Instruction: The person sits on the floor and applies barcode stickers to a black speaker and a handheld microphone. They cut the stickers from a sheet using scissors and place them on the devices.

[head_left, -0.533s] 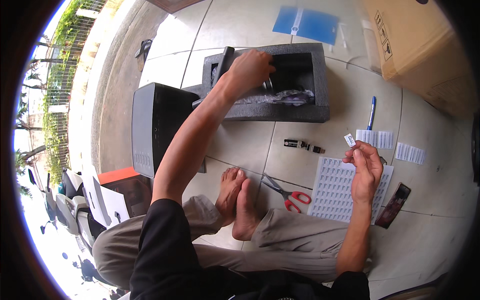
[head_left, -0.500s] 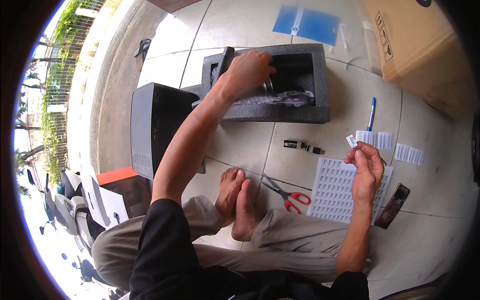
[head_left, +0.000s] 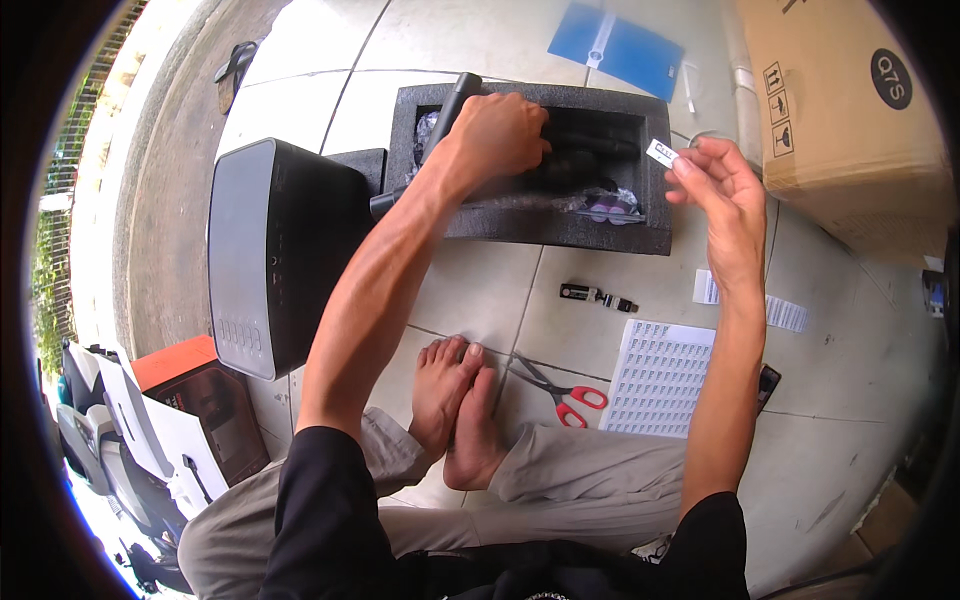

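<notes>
My left hand (head_left: 500,135) reaches into a black foam tray (head_left: 657,215). Its fingers curl down, and what they grip is mostly hidden under the palm. A black tube-shaped thing (head_left: 452,115) leans over the tray's left end, beside that hand. Dark parts and crumpled clear plastic (head_left: 612,203) lie in the hollow. Pinched in my right hand (head_left: 722,180), above the tray's right edge, is a small white label sticker (head_left: 661,153) with dark print. Below my right forearm a sheet of labels (head_left: 660,375) lies on the tiles.
A black speaker-like box (head_left: 300,250) stands left of the tray. At the right is a big cardboard box (head_left: 845,130). Red-handled scissors (head_left: 570,398) and a small black stick-like device (head_left: 597,296) lie near my feet. A blue folder (head_left: 620,50) lies beyond the tray.
My right hand has moved up and away from the label sheet to the tray's right edge, still holding the sticker. My left hand stays in the tray. The whole view has shifted slightly.
</notes>
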`<state>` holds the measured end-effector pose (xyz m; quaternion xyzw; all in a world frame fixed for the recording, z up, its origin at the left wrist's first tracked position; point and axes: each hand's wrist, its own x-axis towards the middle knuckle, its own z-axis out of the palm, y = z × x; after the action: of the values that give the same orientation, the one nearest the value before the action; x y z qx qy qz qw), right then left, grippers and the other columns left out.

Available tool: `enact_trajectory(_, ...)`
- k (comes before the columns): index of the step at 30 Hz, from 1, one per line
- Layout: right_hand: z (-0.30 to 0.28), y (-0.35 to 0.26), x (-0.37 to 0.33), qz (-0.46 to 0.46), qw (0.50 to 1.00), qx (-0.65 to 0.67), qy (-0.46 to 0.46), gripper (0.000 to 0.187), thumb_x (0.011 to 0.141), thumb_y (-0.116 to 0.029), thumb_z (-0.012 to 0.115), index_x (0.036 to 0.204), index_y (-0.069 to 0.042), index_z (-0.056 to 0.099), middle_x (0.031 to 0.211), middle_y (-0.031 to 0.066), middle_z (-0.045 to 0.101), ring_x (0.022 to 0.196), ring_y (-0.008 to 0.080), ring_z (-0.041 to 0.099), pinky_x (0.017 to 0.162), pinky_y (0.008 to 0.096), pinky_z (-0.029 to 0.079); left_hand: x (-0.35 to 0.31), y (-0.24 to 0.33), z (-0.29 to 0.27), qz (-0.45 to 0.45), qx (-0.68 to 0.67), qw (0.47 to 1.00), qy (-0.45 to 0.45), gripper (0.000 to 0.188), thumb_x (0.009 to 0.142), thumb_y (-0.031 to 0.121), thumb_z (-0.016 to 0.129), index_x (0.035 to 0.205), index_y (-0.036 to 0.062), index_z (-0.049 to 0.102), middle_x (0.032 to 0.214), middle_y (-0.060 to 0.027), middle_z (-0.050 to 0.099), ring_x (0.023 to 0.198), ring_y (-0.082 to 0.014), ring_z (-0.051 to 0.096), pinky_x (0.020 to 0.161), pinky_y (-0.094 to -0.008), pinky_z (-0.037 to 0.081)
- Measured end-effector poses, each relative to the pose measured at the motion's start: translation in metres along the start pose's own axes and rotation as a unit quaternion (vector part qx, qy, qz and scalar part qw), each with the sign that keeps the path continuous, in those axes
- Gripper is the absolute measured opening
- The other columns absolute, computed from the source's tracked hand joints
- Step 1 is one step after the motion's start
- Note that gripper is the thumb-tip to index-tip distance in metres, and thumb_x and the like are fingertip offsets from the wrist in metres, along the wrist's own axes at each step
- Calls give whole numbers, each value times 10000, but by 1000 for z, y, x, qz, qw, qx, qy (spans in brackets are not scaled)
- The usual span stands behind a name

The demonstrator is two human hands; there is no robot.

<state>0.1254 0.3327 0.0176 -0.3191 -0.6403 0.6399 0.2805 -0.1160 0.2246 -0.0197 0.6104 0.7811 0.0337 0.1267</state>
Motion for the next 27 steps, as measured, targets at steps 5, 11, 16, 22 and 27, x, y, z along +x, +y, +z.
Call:
enact_trajectory(5,31,1,18,20,1000,-20,-5,234,937,-92,673,1132,12,598,1015,114,679,892,167,676,742,284,557,-20,-4,18,-12,-44,989,140,204,886,225,674,1040,95,706,690,-161,684,672,-365,695,639,-470,537)
enact_trajectory(11,45,12,20,35,996,84,-23,256,940,-54,632,1187,-24,572,1087,131,671,966,203,675,804,328,561,-25,13,15,-50,-270,930,245,271,905,302,685,1081,103,740,820,-163,726,742,-288,709,640,-396,519)
enact_trajectory(16,58,16,8,-4,985,173,-14,296,932,-41,634,1216,-49,550,1158,138,665,1021,214,654,857,351,550,-33,42,3,-114,-711,679,142,382,920,371,728,986,-6,721,824,-20,685,727,-112,586,643,-277,456)
enact_trajectory(22,63,6,-1,11,993,119,5,353,917,-37,661,1241,-24,521,1224,156,650,1046,199,631,909,346,530,-35,49,-12,-57,-628,746,213,258,938,273,721,991,21,715,829,-42,680,693,-95,569,620,-251,435)
enact_trajectory(27,58,-15,1,-150,979,-126,59,281,857,-103,756,1078,-7,611,1059,115,716,942,181,653,797,326,548,-36,35,-37,94,-307,902,289,117,912,98,659,922,-18,657,842,-114,666,720,-252,638,667,-376,498)
